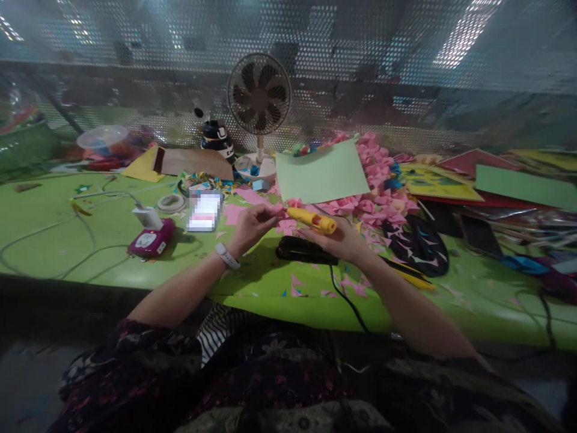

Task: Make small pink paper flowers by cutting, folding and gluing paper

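My right hand (339,239) is closed around a yellow pen-shaped tool (311,219), thick at its near end and with an opening in its side. The tool points left, toward my left hand (253,227). The fingers of that hand are pinched on a small pink paper piece (276,209) at the tool's tip; its exact shape is hard to make out. Just below the tool lies a black elongated device (305,250) with a cord. Pink paper scraps (296,285) are scattered around it on the green table cover (252,278).
Behind my hands, a pale green sheet (323,173) leans on a heap of pink folded paper (377,165). A fan (259,95) and a black bottle (217,142) stand farther back. A phone (204,210) and a purple socket box (153,238) are left; black scissors handles (419,245) lie right.
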`<move>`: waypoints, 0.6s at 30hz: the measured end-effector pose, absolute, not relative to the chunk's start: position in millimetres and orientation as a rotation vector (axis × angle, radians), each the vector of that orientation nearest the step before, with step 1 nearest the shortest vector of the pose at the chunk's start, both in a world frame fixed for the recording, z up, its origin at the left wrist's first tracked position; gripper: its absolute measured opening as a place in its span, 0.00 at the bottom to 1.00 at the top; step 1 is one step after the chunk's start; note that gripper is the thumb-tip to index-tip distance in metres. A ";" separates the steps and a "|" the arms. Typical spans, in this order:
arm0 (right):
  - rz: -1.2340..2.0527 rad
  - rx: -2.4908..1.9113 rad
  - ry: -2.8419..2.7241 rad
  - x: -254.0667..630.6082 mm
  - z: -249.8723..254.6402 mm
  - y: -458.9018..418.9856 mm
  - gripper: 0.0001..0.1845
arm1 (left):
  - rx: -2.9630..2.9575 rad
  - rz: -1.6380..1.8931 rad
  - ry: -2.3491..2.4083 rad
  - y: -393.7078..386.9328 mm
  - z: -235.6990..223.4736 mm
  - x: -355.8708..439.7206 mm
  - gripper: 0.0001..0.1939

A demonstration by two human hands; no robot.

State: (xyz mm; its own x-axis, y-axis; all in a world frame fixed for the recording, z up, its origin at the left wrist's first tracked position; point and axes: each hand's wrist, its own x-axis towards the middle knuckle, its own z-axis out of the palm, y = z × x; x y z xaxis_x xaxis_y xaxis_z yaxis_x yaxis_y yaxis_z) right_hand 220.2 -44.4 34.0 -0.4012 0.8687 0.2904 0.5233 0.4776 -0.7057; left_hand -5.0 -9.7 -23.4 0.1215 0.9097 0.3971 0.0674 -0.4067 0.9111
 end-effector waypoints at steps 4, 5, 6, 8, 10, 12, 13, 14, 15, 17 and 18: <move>0.628 -1.136 -2.114 220.1 30.2 -44.0 0.15 | 1.713 1.403 0.994 -11.7 -22.0 -4.1 0.19; 0.610 -1.135 -2.120 220.1 29.3 -44.2 0.15 | 1.743 1.411 1.003 -12.0 -21.6 -4.0 0.19; 0.593 -1.137 -2.127 220.1 28.7 -44.5 0.15 | 1.776 1.421 1.017 -12.2 -21.3 -4.0 0.19; 0.556 -1.147 -2.144 220.1 28.1 -45.3 0.15 | 1.851 1.449 1.065 -12.6 -20.7 -4.3 0.18; 0.513 -1.153 -2.164 220.3 28.1 -45.8 0.15 | 1.933 1.458 1.125 -13.2 -20.1 -5.0 0.18; 0.471 -1.137 -2.183 220.4 28.0 -45.7 0.15 | 1.991 1.445 1.161 -14.0 -19.3 -5.8 0.17; 0.455 -1.127 -2.189 220.3 27.9 -45.5 0.15 | 2.008 1.436 1.168 -14.4 -18.8 -6.1 0.16; 0.444 -1.115 -2.194 220.2 27.8 -45.1 0.15 | 2.019 1.431 1.169 -14.9 -18.4 -6.3 0.16; 0.436 -1.108 -2.196 219.9 27.6 -44.8 0.16 | 2.026 1.431 1.167 -15.3 -18.0 -6.5 0.16; 0.429 -1.105 -2.200 219.4 27.2 -44.3 0.17 | 2.048 1.437 1.163 -15.8 -17.5 -6.7 0.16; 0.427 -1.105 -2.200 219.1 27.1 -44.3 0.17 | 2.059 1.439 1.162 -15.9 -17.4 -6.8 0.16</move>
State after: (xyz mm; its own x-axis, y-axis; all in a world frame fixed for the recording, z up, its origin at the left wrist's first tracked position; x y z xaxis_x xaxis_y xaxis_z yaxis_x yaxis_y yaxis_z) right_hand 219.1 -44.3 27.1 -0.4485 0.8035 0.3913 0.5986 0.5952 -0.5361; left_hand -6.8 -15.9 -17.4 0.1376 0.7932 0.5932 0.4132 -0.5902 0.6934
